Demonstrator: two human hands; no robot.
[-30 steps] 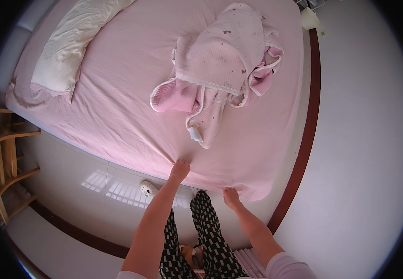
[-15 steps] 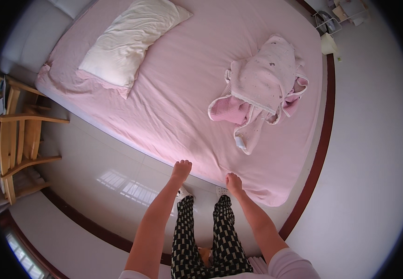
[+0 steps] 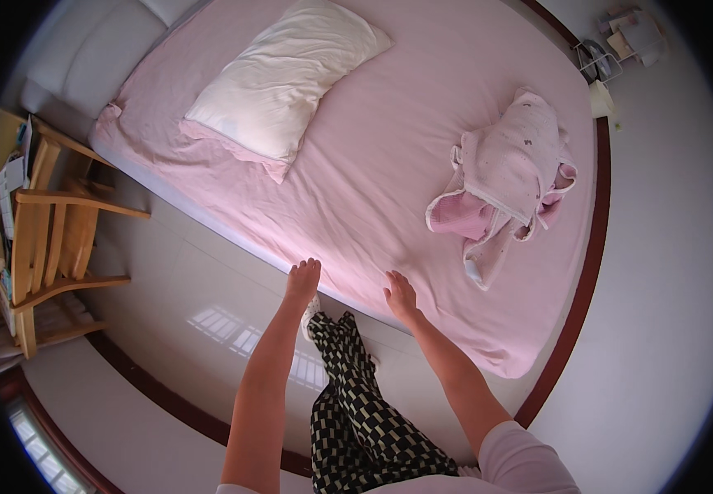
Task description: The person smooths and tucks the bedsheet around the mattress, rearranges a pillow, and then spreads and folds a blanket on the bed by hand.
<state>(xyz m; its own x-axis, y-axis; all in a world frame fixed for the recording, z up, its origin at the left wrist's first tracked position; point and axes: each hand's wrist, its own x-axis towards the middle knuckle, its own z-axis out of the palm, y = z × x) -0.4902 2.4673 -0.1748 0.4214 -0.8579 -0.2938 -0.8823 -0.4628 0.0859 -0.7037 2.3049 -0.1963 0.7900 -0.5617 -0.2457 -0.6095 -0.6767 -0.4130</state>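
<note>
Head view: saw the pink sheet (image 3: 356,214) spread on the bed (image 3: 422,90), left hand (image 3: 304,278) at its edge, couldn't tell if gripping; right hand (image 3: 401,293) open over it, both close, likely for easy reach.

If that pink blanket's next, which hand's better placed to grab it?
The right hand, I'd say: it looks open and is nearer the pink blanket. The left hand is farther from it.

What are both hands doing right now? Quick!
Left hand: by the edge of the pink sheet; can't tell if it's gripping.
Right hand: open, nothing seen in it.
</note>
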